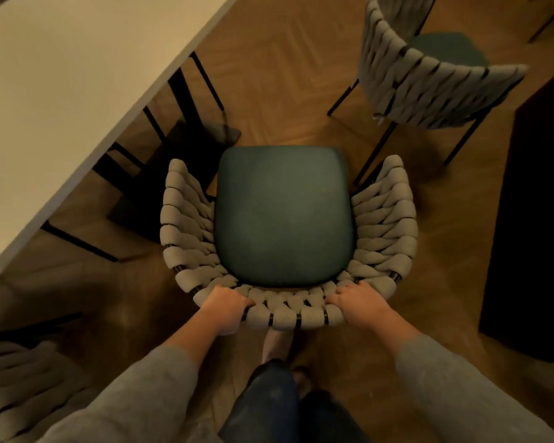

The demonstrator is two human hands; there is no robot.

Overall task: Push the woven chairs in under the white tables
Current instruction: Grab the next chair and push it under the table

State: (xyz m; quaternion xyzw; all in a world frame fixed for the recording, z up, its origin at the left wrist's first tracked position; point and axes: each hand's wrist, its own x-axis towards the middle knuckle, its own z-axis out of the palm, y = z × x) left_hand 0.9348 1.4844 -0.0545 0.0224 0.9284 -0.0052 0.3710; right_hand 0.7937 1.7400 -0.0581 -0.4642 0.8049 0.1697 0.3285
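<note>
A woven chair (387,225) with a dark green seat cushion stands on the wooden floor right in front of me. Its seat faces away from me, and its left arm is close to the white table (61,91). My left hand (226,306) grips the top rail of the curved woven back on the left. My right hand (357,298) grips the same rail on the right. The table runs diagonally across the upper left, with black legs and frame underneath it.
A second woven chair (429,84) stands at the upper right, its back toward me. Part of a third woven chair (23,385) shows at the lower left. A dark piece of furniture (538,219) fills the right edge. My legs and foot (277,346) are behind the chair.
</note>
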